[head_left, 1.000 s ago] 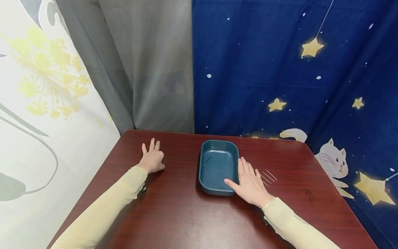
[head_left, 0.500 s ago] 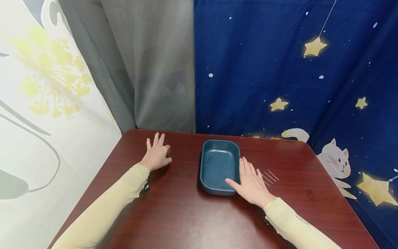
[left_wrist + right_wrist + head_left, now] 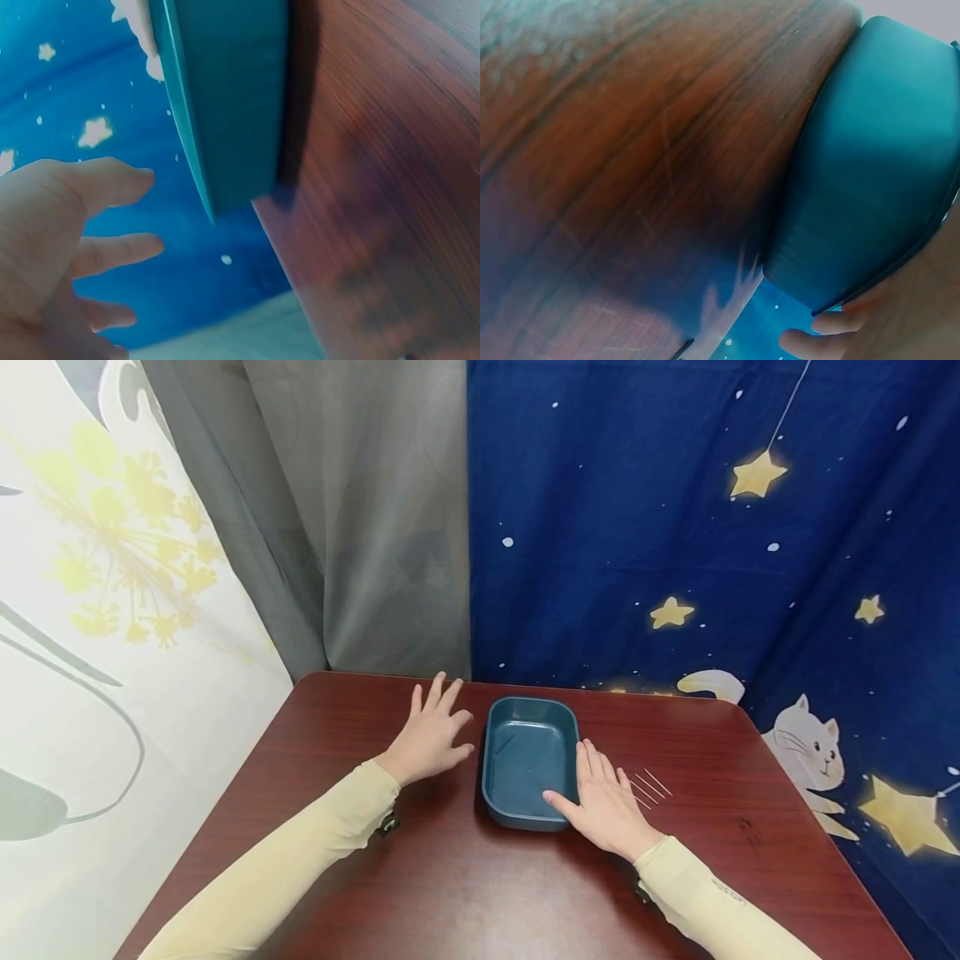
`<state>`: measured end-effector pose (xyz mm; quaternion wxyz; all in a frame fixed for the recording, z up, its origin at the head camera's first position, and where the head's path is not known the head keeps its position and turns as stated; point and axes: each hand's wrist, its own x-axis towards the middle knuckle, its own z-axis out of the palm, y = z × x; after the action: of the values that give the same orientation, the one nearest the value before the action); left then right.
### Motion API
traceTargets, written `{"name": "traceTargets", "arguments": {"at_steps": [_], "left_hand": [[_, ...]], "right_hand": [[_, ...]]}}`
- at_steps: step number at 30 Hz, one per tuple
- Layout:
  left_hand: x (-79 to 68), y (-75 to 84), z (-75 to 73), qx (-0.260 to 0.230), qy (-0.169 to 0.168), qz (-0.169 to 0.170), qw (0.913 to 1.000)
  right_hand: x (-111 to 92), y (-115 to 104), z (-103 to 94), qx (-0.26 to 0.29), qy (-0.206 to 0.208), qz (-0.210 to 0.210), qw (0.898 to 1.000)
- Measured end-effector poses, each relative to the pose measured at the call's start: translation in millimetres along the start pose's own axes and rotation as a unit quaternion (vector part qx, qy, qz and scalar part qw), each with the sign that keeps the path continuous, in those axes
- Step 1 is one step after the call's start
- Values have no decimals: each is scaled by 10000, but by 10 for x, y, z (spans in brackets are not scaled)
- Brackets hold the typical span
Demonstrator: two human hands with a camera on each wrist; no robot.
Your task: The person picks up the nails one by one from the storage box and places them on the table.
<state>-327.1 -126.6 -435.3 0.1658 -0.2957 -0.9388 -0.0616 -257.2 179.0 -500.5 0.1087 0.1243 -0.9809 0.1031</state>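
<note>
In the head view a dark teal rectangular box stands on the table, its top uncovered. Thin dark stick-like marks show inside it on the left. My left hand hovers just left of the box, fingers spread and thumb apart. The left wrist view shows nothing between the thumb and fingers, with the box wall in front. My right hand rests along the box's right rim, fingers straight and thumb reaching over the edge. Several thin pale sticks lie right of that hand.
The dark red wooden table has a rounded far edge. Behind it hang a grey curtain and a blue starry curtain. A dark smudge marks the tabletop on the right.
My left hand has moved right from the table's left side toward the box. A short pale tip beside its thumb no longer shows. The right hand stays at the rim.
</note>
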Motion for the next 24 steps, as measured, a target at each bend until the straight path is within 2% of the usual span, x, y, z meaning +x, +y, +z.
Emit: {"name": "traceTargets", "arguments": {"at_steps": [8,14,16,19,24], "left_hand": [[134,291,87,435,118,759,9961],[174,543,238,846,370,1495,9844],[191,622,285,1048,295,1630,9806],[217,715,349,1544,100,1651,9741],[261,787,466,2255,-164,1435,9635]], "right_hand": [[6,7,3,-24,-36,-10,10000],[14,6,-3,-41,-70,-20,10000],[15,5,-3,-41,-52,-27,10000],[16,2,-8,-60,-47,-24,10000],[8,-4,-3,-85,-53,1,9999]]}}
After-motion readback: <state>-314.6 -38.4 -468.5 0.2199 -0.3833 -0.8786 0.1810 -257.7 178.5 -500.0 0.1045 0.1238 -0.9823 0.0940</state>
